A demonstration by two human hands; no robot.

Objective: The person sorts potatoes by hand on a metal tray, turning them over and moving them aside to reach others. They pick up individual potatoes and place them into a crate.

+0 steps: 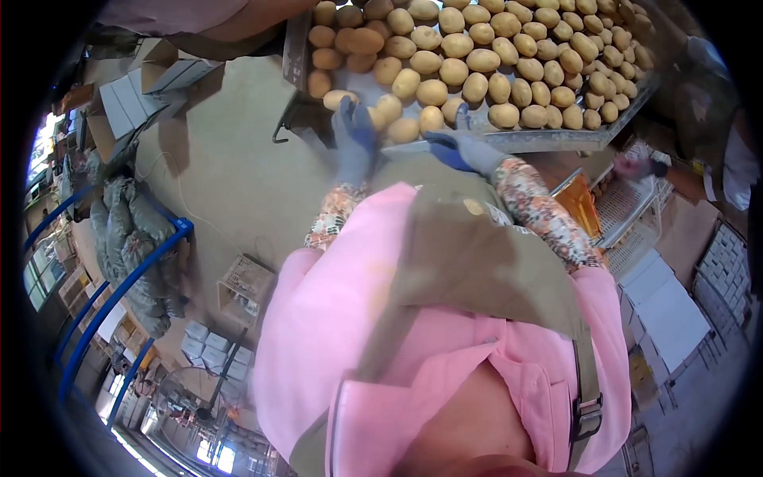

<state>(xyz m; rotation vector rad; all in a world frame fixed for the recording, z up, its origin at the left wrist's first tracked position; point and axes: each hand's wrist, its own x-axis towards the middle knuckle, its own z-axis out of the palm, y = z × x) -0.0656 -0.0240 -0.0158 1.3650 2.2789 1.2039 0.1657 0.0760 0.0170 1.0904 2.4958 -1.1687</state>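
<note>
Many potatoes [482,60] lie across a metal-edged sorting table [548,141] in front of me. My left hand [355,143], in a grey and blue glove, is at the table's near left corner. Its fingers are stretched out, with the tips against a potato [337,98] at the edge. Gloved the same way, my right hand [467,149] hovers by the near rim, thumb raised and fingers extended, just below a few potatoes. No potato shows in its grasp. Flowered sleeve covers reach both wrists.
Another person's arm [254,17] is at the upper left; a co-worker's hand [636,167] is at the right near a plastic crate [636,230]. Cardboard boxes [127,107], a blue metal frame [127,278] with grey sacks [131,238], and a low crate [245,286] stand around the floor.
</note>
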